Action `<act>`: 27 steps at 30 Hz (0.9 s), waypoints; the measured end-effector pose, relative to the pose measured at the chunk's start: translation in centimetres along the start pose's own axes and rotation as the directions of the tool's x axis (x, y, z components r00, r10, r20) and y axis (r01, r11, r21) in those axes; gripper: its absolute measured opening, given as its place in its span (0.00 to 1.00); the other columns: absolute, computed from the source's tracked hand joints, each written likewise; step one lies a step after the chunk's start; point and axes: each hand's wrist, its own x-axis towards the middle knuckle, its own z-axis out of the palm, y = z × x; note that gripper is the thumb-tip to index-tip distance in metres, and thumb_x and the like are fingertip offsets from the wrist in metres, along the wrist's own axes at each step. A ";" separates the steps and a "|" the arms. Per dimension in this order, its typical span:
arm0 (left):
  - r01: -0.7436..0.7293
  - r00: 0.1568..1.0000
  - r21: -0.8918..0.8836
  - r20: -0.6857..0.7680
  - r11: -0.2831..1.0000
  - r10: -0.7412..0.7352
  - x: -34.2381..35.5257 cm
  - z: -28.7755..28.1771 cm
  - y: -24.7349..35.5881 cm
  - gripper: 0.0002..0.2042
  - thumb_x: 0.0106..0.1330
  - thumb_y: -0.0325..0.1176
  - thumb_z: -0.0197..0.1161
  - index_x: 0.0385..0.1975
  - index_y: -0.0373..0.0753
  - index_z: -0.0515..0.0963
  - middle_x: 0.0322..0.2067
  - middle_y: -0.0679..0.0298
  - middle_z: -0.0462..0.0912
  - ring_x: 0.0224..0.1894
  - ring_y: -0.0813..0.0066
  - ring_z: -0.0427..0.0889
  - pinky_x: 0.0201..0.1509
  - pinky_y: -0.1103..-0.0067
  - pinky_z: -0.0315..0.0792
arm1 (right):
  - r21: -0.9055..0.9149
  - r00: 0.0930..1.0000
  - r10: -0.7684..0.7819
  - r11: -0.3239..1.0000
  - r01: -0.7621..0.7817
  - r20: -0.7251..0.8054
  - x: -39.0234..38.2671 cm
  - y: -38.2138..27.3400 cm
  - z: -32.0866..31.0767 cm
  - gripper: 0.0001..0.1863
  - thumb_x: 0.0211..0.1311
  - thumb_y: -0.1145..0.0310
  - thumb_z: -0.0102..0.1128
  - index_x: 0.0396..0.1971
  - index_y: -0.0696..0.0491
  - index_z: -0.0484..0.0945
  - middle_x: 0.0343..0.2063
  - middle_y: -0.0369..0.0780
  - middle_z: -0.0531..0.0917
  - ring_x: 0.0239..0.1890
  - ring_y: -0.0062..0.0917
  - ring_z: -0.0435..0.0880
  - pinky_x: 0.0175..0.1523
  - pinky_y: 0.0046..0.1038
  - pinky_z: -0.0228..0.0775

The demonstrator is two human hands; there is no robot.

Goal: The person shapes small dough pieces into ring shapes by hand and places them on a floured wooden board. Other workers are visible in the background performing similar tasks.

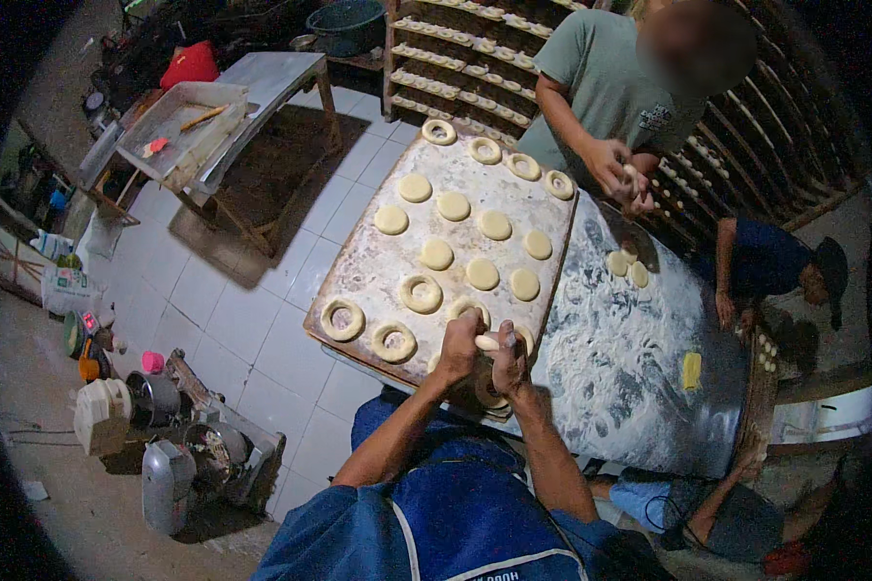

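Note:
Above the near edge of a floured wooden board [368, 261], my left hand [458, 347] and my right hand [508, 360] are close together. Both are closed around a small pale piece of dough [487, 342]; its full shape is hidden by my fingers. Dough rings lie below and beside my hands, including one ring [393, 342] left of my left hand and another [421, 293] farther up. Several flat dough discs [452, 206] fill the middle of the board. More rings [484, 150] line its far edge.
A flour-dusted metal table [610, 358] adjoins the board, bearing dough discs [638, 275] and a yellow block [692, 371]. Across from me, a person [610, 107] handles dough; others are at the right. Racks [465, 58] stand behind, a side table [271, 77] and machines [170, 484] at left.

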 end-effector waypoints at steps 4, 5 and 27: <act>0.034 0.999 -0.060 0.004 0.998 -0.034 0.1 -1.2 4.1 0.15 0.66 0.41 0.44 0.21 0.38 0.63 0.18 0.67 0.65 0.22 0.76 0.65 0.25 0.76 0.61 | 0.029 1.000 0.016 0.999 -0.016 -0.023 0.6 1.9 2.6 0.37 0.65 0.42 0.30 0.30 0.62 0.77 0.19 0.39 0.77 0.24 0.26 0.75 0.31 0.27 0.68; -0.031 0.999 0.263 0.036 0.964 0.022 0.1 -1.9 5.7 0.15 0.67 0.41 0.43 0.20 0.39 0.62 0.18 0.69 0.64 0.22 0.78 0.64 0.25 0.79 0.60 | 0.082 0.982 0.155 0.983 -0.164 0.104 0.7 0.1 2.5 0.37 0.65 0.41 0.30 0.30 0.62 0.77 0.19 0.40 0.78 0.24 0.26 0.75 0.31 0.27 0.68; -0.056 0.941 0.216 -0.316 0.975 0.124 4.8 -18.0 9.8 0.23 0.69 0.47 0.39 0.15 0.38 0.62 0.14 0.70 0.62 0.20 0.77 0.64 0.24 0.72 0.61 | 0.222 0.830 -0.381 0.923 0.314 0.407 7.3 -9.2 12.7 0.22 0.52 0.50 0.55 0.24 0.58 0.75 0.16 0.33 0.73 0.22 0.16 0.70 0.27 0.20 0.64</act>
